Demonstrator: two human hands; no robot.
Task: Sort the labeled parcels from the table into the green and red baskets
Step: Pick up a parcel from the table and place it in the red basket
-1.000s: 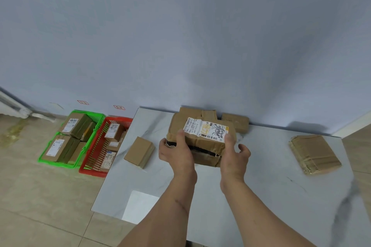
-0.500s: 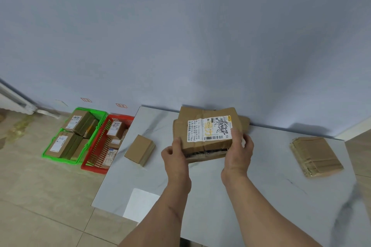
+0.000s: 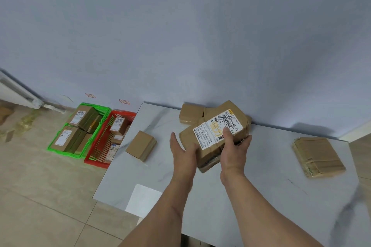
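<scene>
Brown card, crumpled and taped, fills both hands: the parcel is held above the worktop, its white label turned up toward the head view; half a second ago the label sat square to the view, now the parcel is rotated so its long side runs from lower left to upper right, and it is lower in the picture; a second ago it was tipped flatter and lay further back. The right hand has the firm grip, thumb pressed on the label and fingers curled under the right edge; the left hand has loosened, fingers fairly straight and lying along the parcel's left side rather than clamped on it. My reading is that the label has been checked and the parcel is passing to one hand for the carry to a basket; which basket I cannot tell, since the print is too small to read.

The green basket and red basket stand on the floor past the worktop's left edge, touching side by side, each already holding parcels. A small box lies near that edge, between the hands and the baskets; another box sits at the wall behind the parcel; a flat stack lies well apart to the right. Bare worktop in front of the small box looks the easier way left.
</scene>
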